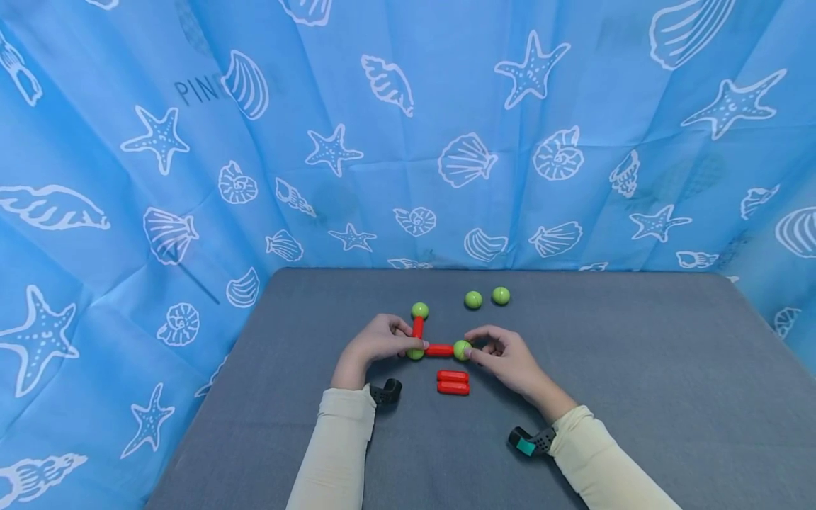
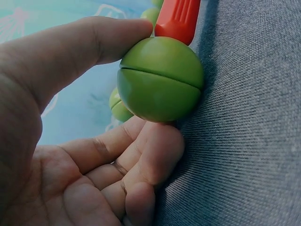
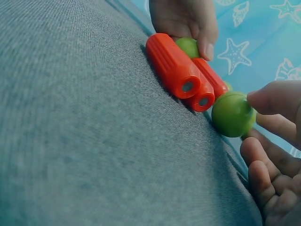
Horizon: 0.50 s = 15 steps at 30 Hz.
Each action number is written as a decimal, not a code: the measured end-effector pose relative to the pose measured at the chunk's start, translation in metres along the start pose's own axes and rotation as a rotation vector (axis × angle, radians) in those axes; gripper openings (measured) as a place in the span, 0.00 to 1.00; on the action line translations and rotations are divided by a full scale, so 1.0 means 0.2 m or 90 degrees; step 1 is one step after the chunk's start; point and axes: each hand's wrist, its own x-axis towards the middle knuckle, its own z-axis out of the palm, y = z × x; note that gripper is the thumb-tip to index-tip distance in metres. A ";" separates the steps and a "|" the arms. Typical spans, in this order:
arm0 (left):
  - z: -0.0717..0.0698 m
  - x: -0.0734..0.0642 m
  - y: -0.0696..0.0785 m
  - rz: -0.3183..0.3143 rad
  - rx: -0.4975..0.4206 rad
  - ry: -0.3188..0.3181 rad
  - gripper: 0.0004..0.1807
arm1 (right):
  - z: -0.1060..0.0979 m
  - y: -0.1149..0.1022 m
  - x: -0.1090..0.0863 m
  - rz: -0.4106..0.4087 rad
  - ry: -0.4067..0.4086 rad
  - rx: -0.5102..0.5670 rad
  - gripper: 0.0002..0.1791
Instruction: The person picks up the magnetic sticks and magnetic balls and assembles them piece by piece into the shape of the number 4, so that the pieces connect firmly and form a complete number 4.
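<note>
Red rods and green balls form an L on the grey table. My left hand (image 1: 377,341) pinches the corner ball (image 2: 160,82) between thumb and fingers. From that ball one red rod (image 1: 417,327) runs back to another green ball (image 1: 419,310), and a second red rod (image 1: 440,350) runs right. At the second rod's right end sits a green ball (image 3: 232,115), which my right hand (image 1: 510,360) holds between thumb and fingertips. Two loose red rods (image 1: 453,388) lie side by side just in front of the L; metallic discs show in their ends in the right wrist view.
Two loose green balls (image 1: 473,299) (image 1: 501,295) rest farther back on the grey cloth-covered table (image 1: 605,340). Behind the table's back edge hangs a blue curtain (image 1: 408,177) with white shells and starfish. Each wrist wears a black band (image 1: 534,442).
</note>
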 end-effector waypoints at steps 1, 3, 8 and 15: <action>0.00 0.00 0.00 0.000 0.000 -0.001 0.23 | 0.00 0.00 0.00 -0.002 0.003 0.008 0.18; 0.00 0.00 0.00 0.000 -0.001 -0.002 0.22 | 0.00 0.00 0.00 -0.009 0.010 0.023 0.18; 0.00 0.00 0.00 0.000 -0.003 0.001 0.21 | 0.00 0.00 -0.01 -0.047 0.003 0.024 0.13; 0.00 0.01 -0.01 0.010 0.001 -0.002 0.22 | 0.00 0.00 -0.03 -0.100 -0.047 0.007 0.09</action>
